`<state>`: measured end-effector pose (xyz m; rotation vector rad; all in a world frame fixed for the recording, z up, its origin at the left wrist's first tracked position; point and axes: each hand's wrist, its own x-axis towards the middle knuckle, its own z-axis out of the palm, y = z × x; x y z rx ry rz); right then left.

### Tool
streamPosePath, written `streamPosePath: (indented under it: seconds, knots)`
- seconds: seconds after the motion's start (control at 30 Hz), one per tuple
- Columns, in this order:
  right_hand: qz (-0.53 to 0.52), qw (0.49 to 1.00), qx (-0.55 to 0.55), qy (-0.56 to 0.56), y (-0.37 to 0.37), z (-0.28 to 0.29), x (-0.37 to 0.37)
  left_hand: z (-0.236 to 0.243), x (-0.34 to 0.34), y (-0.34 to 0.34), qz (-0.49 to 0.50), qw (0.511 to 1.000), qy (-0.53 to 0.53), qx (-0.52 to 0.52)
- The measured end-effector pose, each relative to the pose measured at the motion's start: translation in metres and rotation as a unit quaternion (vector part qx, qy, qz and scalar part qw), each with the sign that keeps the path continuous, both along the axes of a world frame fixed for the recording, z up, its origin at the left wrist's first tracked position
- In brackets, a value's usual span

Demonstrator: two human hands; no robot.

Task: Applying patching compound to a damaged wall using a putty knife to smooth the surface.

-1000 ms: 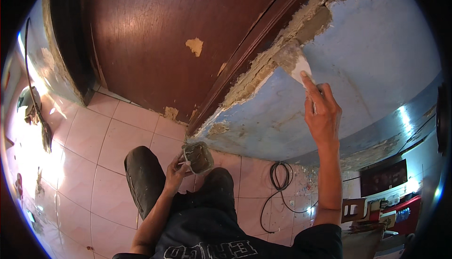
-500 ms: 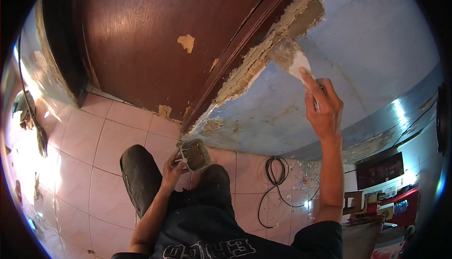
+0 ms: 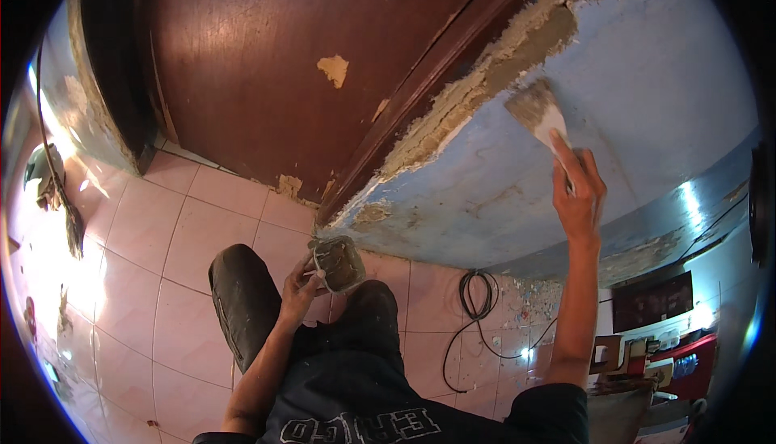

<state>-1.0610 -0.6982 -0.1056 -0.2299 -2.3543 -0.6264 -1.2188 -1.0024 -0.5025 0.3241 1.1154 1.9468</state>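
Observation:
My right hand [image 3: 579, 193] grips the white handle of a putty knife [image 3: 540, 111], whose wide blade is smeared with grey-brown filler. The blade is over the blue wall [image 3: 638, 80], just right of a rough strip of filler [image 3: 493, 76] that runs along the brown door frame [image 3: 420, 88]. Whether the blade touches the wall I cannot tell. Low above my knees, my left hand [image 3: 301, 289] holds a small square plastic tub [image 3: 339, 264] by its side. Grey-brown paste coats the inside of the tub.
A brown wooden door [image 3: 267, 56] with chipped patches fills the upper left. Coiled black cable [image 3: 478, 303] lies on the pink tiled floor [image 3: 202, 242] near scattered paint flakes. At far left stands a broom [image 3: 71, 230]; household items crowd a red shelf [image 3: 691, 363] at lower right.
My right hand has moved the putty knife right and slightly down, away from the filler strip. My left hand still holds the tub in nearly the same place.

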Motion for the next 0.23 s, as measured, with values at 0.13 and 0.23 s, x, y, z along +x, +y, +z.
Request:
streamPosePath:
  seconds: [0.13, 0.23]
  knots:
    - [-0.006, 0.999, -0.027, 0.024, -0.009, 0.002, 0.021, -0.002, 0.000, 0.004, -0.026, 1.000, 0.002, -0.002]
    - [0.028, 0.999, -0.022, 0.000, -0.026, 0.007, -0.008, -0.006, -0.002, 0.004, -0.032, 0.999, -0.003, -0.002]
